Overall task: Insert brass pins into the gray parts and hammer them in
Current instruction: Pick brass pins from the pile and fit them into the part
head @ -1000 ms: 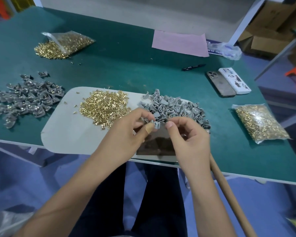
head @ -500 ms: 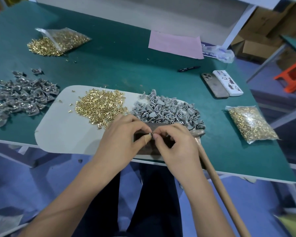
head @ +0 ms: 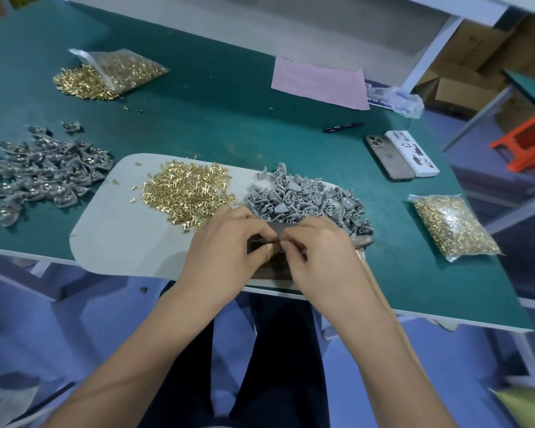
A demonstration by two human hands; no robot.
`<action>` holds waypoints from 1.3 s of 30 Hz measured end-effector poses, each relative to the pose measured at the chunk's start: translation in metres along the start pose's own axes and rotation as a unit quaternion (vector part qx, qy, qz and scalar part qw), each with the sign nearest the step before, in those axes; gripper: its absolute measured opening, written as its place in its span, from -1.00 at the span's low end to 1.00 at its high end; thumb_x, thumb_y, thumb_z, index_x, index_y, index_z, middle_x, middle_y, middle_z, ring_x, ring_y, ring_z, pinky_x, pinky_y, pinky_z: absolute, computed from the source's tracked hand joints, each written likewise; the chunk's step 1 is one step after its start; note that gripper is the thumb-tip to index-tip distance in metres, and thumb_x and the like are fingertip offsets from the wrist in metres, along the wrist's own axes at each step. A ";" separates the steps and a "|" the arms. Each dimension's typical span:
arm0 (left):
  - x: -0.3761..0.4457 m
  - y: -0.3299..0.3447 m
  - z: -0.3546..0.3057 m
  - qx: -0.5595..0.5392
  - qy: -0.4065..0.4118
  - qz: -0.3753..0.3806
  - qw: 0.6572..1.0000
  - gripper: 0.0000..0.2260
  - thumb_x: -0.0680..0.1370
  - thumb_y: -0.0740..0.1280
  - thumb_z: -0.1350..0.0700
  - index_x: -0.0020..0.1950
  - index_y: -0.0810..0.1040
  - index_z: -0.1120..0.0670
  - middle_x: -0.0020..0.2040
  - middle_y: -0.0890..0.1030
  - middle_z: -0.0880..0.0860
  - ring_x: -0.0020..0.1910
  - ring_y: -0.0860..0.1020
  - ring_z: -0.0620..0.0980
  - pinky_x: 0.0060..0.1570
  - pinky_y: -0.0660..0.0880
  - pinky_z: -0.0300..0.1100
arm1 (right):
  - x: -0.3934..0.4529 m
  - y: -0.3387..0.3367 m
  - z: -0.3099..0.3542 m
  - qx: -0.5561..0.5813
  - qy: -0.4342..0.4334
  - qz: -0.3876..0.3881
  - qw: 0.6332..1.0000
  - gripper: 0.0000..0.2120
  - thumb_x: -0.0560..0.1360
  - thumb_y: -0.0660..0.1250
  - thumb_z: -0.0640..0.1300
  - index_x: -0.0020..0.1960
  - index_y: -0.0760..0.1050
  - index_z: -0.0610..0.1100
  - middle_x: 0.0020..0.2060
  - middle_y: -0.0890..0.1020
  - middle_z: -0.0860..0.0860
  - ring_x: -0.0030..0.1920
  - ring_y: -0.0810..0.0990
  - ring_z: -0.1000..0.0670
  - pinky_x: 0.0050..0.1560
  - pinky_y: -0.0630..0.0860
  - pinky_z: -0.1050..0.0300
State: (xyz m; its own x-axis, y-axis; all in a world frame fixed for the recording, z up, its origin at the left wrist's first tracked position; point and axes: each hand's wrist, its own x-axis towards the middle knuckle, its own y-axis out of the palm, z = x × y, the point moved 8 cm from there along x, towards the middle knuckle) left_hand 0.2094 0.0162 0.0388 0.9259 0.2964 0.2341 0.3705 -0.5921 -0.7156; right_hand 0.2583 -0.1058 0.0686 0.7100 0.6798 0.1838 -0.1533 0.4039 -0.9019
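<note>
My left hand (head: pixel 229 245) and my right hand (head: pixel 318 254) meet fingertip to fingertip over a dark block (head: pixel 272 271) at the table's near edge. Together they pinch a small gray part (head: pixel 279 242), which the fingers mostly hide; I cannot see a pin in it. Loose brass pins (head: pixel 186 193) lie heaped on a white mat (head: pixel 121 239), and a pile of gray parts (head: pixel 303 196) sits just beyond my right hand. The hammer's head (head: pixel 363 240) rests beside my right wrist, its wooden handle running under that forearm.
A heap of darker gray parts (head: pixel 40 177) lies at the left. An open bag of pins (head: pixel 105 75) is far left, a sealed bag (head: pixel 451 227) at the right. Two phones (head: pixel 399 154), a pen (head: pixel 343 127) and pink paper (head: pixel 318 81) lie farther back.
Both hands have lowered from above the gray pile to the dark block, keeping the pinch together. The gray part, plainly visible a second ago, is now covered by fingers.
</note>
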 end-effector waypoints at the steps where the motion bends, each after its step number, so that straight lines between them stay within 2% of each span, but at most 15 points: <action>1: 0.000 0.000 0.000 0.001 0.002 -0.003 1.000 -0.91 0.45 0.51 -0.08 -0.08 0.66 -0.18 -0.13 0.54 -0.18 -0.03 0.40 -0.10 -0.03 0.42 -0.04 | -0.002 -0.001 -0.003 0.019 0.010 -0.010 1.000 -0.90 0.51 0.40 -0.31 -0.14 0.68 -0.19 -0.27 0.54 -0.02 -0.13 0.51 -0.10 -0.06 0.41 0.03; 7: -0.003 -0.002 -0.003 0.020 0.015 -0.016 1.000 -0.91 0.46 0.48 -0.11 -0.07 0.66 -0.20 -0.14 0.54 -0.19 -0.07 0.35 -0.11 -0.09 0.39 -0.06 | -0.008 0.000 -0.012 0.055 0.042 -0.070 0.995 -0.87 0.47 0.45 -0.30 -0.17 0.70 -0.10 -0.33 0.53 0.07 -0.24 0.50 0.01 -0.19 0.31 0.18; 10: -0.005 -0.002 -0.008 0.023 0.026 -0.016 0.999 -0.88 0.49 0.46 -0.07 0.00 0.61 -0.17 -0.10 0.55 -0.21 -0.02 0.40 -0.13 -0.01 0.44 -0.04 | -0.011 0.000 -0.015 0.070 0.047 -0.080 0.993 -0.85 0.47 0.45 -0.30 -0.18 0.69 -0.08 -0.37 0.47 0.14 -0.28 0.43 0.09 -0.23 0.30 0.21; 13: -0.006 -0.002 -0.014 0.036 0.037 -0.017 0.999 -0.89 0.50 0.45 -0.03 0.01 0.61 -0.15 -0.10 0.56 -0.19 0.01 0.44 -0.09 0.01 0.43 -0.04 | -0.012 0.000 -0.018 0.080 0.053 -0.088 0.991 -0.83 0.46 0.44 -0.31 -0.20 0.69 -0.06 -0.41 0.41 0.18 -0.27 0.43 0.09 -0.26 0.28 0.35; 17: -0.005 -0.001 -0.016 0.060 0.033 -0.015 0.998 -0.92 0.50 0.45 -0.03 -0.02 0.64 -0.13 -0.12 0.54 -0.17 -0.02 0.37 -0.10 -0.02 0.39 -0.08 | -0.015 -0.004 -0.017 0.097 0.057 -0.103 0.988 -0.86 0.47 0.49 -0.27 -0.12 0.75 -0.05 -0.36 0.57 0.14 -0.30 0.47 0.21 -0.21 0.33 0.43; 19: -0.005 0.000 -0.015 0.062 0.030 -0.016 0.998 -0.94 0.51 0.45 -0.04 -0.04 0.65 -0.12 -0.13 0.54 -0.17 -0.03 0.35 -0.11 -0.01 0.41 -0.06 | -0.021 -0.009 -0.023 0.119 0.076 -0.115 0.983 -0.90 0.50 0.49 -0.23 -0.07 0.75 -0.06 -0.29 0.67 0.06 -0.26 0.54 0.14 -0.18 0.43 0.30; 21: -0.005 0.003 -0.017 0.061 0.032 -0.017 0.998 -0.94 0.51 0.45 -0.05 -0.05 0.65 -0.12 -0.14 0.53 -0.18 -0.02 0.37 -0.10 0.00 0.41 -0.06 | -0.039 -0.022 -0.044 0.124 0.136 -0.178 0.967 -0.90 0.56 0.44 -0.17 0.00 0.74 -0.06 -0.18 0.70 0.03 -0.16 0.60 0.05 -0.09 0.50 0.14; 23: -0.005 0.007 -0.021 0.050 0.035 -0.016 0.998 -0.95 0.52 0.44 -0.05 -0.05 0.66 -0.12 -0.14 0.53 -0.18 -0.01 0.37 -0.09 0.01 0.41 -0.05 | -0.067 -0.036 -0.072 0.051 0.223 -0.239 0.944 -0.87 0.59 0.38 -0.09 0.08 0.69 -0.03 -0.07 0.67 0.01 0.01 0.57 -0.06 -0.04 0.48 0.04; 25: -0.005 0.012 -0.025 0.040 0.041 -0.015 0.998 -0.95 0.52 0.44 -0.04 -0.05 0.66 -0.11 -0.15 0.53 -0.17 -0.01 0.38 -0.08 0.00 0.42 -0.04 | -0.092 -0.035 -0.095 -0.057 0.319 -0.199 0.925 -0.78 0.60 0.35 0.04 0.17 0.61 -0.03 0.04 0.60 -0.07 0.12 0.47 -0.15 0.00 0.43 -0.04; 27: -0.004 0.014 -0.027 0.043 0.045 -0.015 0.998 -0.93 0.51 0.46 -0.05 -0.05 0.67 -0.11 -0.16 0.53 -0.17 -0.03 0.37 -0.09 -0.05 0.39 -0.07 | -0.105 -0.021 -0.112 -0.104 0.373 -0.090 0.918 -0.68 0.60 0.34 0.11 0.23 0.54 -0.08 0.09 0.55 -0.11 0.15 0.46 -0.21 0.06 0.43 -0.10; 29: -0.002 0.014 -0.027 0.045 0.047 -0.017 0.998 -0.92 0.50 0.47 -0.06 -0.05 0.68 -0.10 -0.17 0.54 -0.17 -0.05 0.38 -0.09 -0.08 0.38 -0.09 | -0.110 -0.014 -0.119 -0.076 0.378 -0.052 0.921 -0.77 0.64 0.30 0.03 0.19 0.52 -0.10 0.06 0.53 -0.10 0.10 0.51 -0.22 0.01 0.46 -0.11; 31: -0.001 0.013 -0.026 0.042 0.048 -0.017 0.998 -0.91 0.49 0.48 -0.07 -0.05 0.70 -0.11 -0.16 0.56 -0.17 -0.06 0.39 -0.08 -0.09 0.40 -0.08 | -0.115 -0.018 -0.119 -0.055 0.377 -0.075 0.921 -0.82 0.68 0.22 -0.03 0.13 0.51 -0.13 0.03 0.50 -0.09 -0.02 0.51 -0.20 -0.10 0.43 -0.10; 34: 0.000 0.012 -0.027 0.046 0.051 -0.011 0.998 -0.90 0.48 0.48 -0.10 -0.06 0.70 -0.13 -0.17 0.58 -0.19 -0.06 0.40 -0.08 -0.15 0.40 -0.08 | -0.123 -0.031 -0.116 -0.046 0.364 -0.104 0.924 -0.76 0.70 0.12 -0.04 -0.07 0.45 -0.07 -0.12 0.49 -0.02 -0.19 0.45 -0.14 -0.29 0.31 -0.01; 36: 0.002 0.010 -0.028 0.066 0.059 -0.011 0.996 -0.90 0.47 0.48 -0.12 -0.07 0.71 -0.14 -0.17 0.60 -0.20 -0.07 0.42 -0.08 -0.21 0.37 -0.12 | -0.120 -0.040 -0.108 0.058 0.328 -0.127 0.934 -0.74 0.70 0.12 -0.05 -0.14 0.44 0.02 -0.26 0.57 0.06 -0.24 0.52 -0.05 -0.36 0.31 0.10; 39: 0.006 0.007 -0.027 0.092 0.058 -0.007 0.994 -0.89 0.46 0.47 -0.16 -0.09 0.72 -0.18 -0.19 0.61 -0.21 -0.07 0.42 -0.09 -0.26 0.30 -0.16 | -0.108 -0.054 -0.080 0.197 0.241 -0.140 0.940 -0.86 0.65 0.30 0.00 0.15 0.61 0.14 -0.24 0.66 0.31 -0.22 0.62 0.21 -0.26 0.43 0.41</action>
State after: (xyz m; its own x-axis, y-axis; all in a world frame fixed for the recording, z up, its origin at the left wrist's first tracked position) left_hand 0.2199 -0.0067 0.0530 0.9273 0.2083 0.3111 0.3728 -0.4379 -0.8181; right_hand 0.2450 -0.2500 0.0659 0.9747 0.1955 0.1084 -0.0893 0.7850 -0.6130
